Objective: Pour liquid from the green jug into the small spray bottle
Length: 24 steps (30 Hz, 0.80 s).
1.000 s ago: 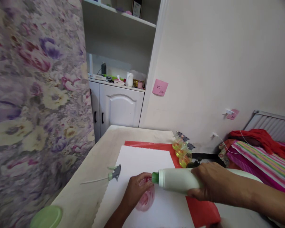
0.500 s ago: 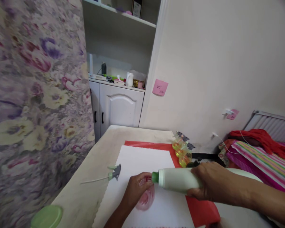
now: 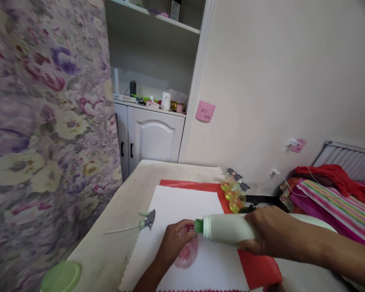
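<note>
My left hand is closed around the neck of a clear pink bottle, which stands on a white sheet. With my right hand I grip a large pale green bottle, tipped onto its side. Its green spout points left and meets the pink bottle's mouth by my left fingers. Whether liquid is flowing I cannot tell. Left of my hands lies a grey and green spray nozzle with a long thin tube. A round green cap sits at the lower left.
Several small spray bottles with yellow liquid stand at the table's right edge, beyond the large bottle. Red paper lies under the white sheet. A floral curtain hangs at the left; a white cabinet stands behind the table.
</note>
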Each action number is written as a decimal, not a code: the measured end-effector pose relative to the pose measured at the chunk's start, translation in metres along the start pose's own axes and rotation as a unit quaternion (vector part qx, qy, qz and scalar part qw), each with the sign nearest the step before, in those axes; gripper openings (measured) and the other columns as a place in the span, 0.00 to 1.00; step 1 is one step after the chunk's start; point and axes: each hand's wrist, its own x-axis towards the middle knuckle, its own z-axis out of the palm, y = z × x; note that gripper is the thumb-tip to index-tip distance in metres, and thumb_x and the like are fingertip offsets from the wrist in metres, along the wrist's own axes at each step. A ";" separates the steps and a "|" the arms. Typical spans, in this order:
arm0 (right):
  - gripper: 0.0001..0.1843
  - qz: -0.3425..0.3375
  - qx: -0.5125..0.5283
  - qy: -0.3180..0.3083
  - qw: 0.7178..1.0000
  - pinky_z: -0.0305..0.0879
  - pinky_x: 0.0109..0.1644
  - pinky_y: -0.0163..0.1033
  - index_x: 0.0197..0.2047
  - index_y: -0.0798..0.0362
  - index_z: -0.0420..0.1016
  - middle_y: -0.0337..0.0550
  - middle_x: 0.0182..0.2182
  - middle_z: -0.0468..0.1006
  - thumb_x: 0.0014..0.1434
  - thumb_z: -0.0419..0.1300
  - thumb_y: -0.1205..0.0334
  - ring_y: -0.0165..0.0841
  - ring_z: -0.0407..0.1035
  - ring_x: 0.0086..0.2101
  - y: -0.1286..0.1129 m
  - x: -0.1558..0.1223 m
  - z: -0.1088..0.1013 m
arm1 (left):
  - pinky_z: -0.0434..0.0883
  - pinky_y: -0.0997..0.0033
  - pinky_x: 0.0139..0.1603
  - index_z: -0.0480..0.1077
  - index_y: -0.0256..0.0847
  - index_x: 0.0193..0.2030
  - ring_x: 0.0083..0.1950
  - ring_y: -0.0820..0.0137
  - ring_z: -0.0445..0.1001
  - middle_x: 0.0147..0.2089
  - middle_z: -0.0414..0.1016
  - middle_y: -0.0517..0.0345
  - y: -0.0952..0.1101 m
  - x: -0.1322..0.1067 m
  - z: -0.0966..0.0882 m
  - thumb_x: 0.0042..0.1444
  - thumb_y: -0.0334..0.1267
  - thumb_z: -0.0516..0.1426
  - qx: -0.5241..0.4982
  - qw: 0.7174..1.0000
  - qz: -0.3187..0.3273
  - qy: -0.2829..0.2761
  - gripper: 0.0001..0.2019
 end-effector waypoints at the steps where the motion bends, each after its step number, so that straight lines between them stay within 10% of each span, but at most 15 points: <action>1: 0.19 -0.001 -0.002 0.002 1.000 0.67 0.33 0.48 0.34 0.55 0.80 0.56 0.31 0.83 0.52 0.59 0.47 0.53 0.78 0.33 0.000 0.000 0.001 | 0.70 0.68 0.47 0.79 0.41 0.39 0.44 0.61 0.78 0.39 0.83 0.55 0.000 0.000 0.000 0.49 0.36 0.61 0.000 1.000 0.000 0.001 0.10; 24: 0.18 -0.008 -0.006 0.010 1.000 0.67 0.33 0.49 0.34 0.55 0.80 0.57 0.31 0.83 0.52 0.59 0.48 0.54 0.78 0.32 0.002 0.001 0.003 | 0.71 0.69 0.45 0.78 0.41 0.39 0.43 0.62 0.78 0.39 0.83 0.56 0.001 -0.001 0.001 0.49 0.37 0.61 -0.001 1.000 -0.007 0.000 0.10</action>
